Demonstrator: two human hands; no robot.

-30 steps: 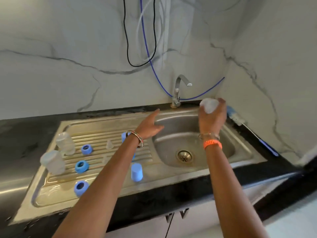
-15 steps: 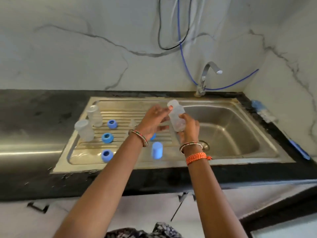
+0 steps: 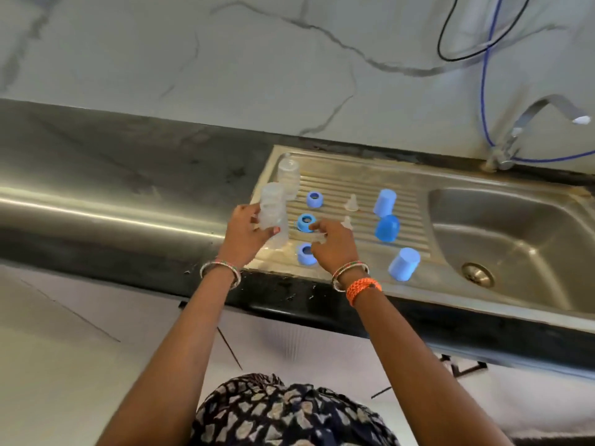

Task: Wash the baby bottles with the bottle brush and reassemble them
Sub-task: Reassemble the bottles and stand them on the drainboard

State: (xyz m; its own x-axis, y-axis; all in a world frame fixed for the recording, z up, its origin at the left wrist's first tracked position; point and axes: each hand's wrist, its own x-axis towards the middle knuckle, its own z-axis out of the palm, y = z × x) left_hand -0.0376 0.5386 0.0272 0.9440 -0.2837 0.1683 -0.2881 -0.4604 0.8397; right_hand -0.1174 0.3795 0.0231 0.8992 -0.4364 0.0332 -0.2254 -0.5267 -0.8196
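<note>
L hand (image 3: 246, 235) grips a clear baby bottle (image 3: 272, 214), upright over near-left corner of drainboard (image 3: 354, 185). R hand (image 3: 335, 244) pinches a small clear part, can't tell what, just beside middle blue ring (image 3: 305, 222). 2nd bottle (image 3: 288, 177) stands just beyond. 2 more blue rings (image 3: 314, 199) (image 3: 306, 253), 2 clear nipples (image 3: 351, 202), 3 blue caps (image 3: 384, 202) farther right. Sink basin (image 3: 515, 239), tap (image 3: 528, 123) at far right.

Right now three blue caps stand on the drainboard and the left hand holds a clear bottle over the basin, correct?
Not quite. The head view shows the left hand holding the clear bottle over the drainboard, not the basin. The three blue caps do stand on the drainboard.
</note>
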